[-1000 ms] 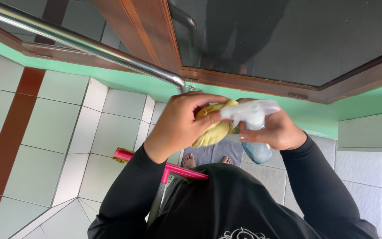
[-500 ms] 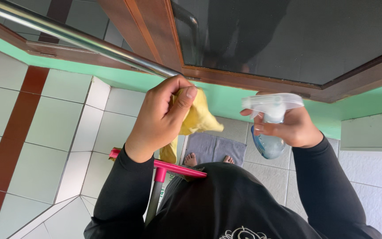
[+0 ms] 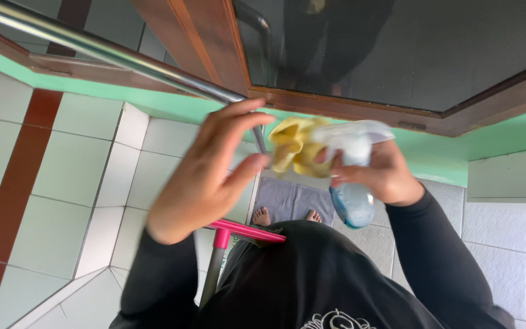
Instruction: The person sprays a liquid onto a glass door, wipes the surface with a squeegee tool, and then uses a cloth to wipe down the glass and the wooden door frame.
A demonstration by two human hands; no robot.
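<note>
Nearest the camera, the person's dark top fills the lower frame, and just beyond it a squeegee with a pink head stands tucked against the body, its grey handle running down. Above that the left hand is spread open and holds nothing, its fingers splayed toward the yellow cloth but apart from it. The right hand is closed around the neck of a spray bottle with a white trigger head and pale blue liquid, and the cloth now sits bunched against that same hand, seemingly pinched there with the bottle. That is the change: 0.5 s ago the left hand gripped the cloth and the right held only the bottle; now the cloth has passed across and the left hand has let go, so I judge the left is freed for something else while the right carries both. Farther off lie 2 bare feet on a grey mat, pale floor tiles, a green wall band, a steel rail, and the dark glass pane in its brown wooden frame.
</note>
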